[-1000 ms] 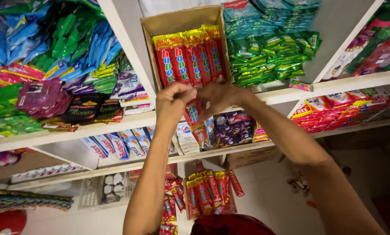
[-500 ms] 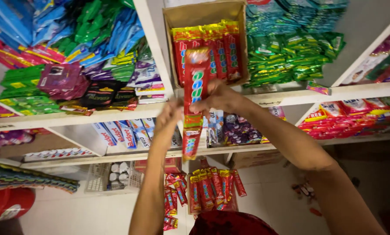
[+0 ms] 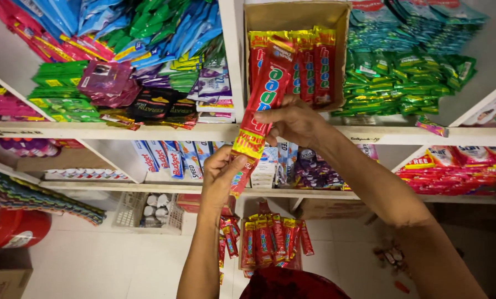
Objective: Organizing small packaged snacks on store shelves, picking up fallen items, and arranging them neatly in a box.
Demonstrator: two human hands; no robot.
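1. The red sachet strip (image 3: 262,105) is held just in front of the cardboard box (image 3: 296,16).
2. Its middle is pinched by the right hand (image 3: 292,119), its lower end by the left hand (image 3: 220,177).
3. The strip is best kept taut and straight.

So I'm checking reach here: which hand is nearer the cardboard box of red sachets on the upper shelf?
Right. The right hand sits just below the cardboard box; the left hand is lower, gripping the red sachet strip.
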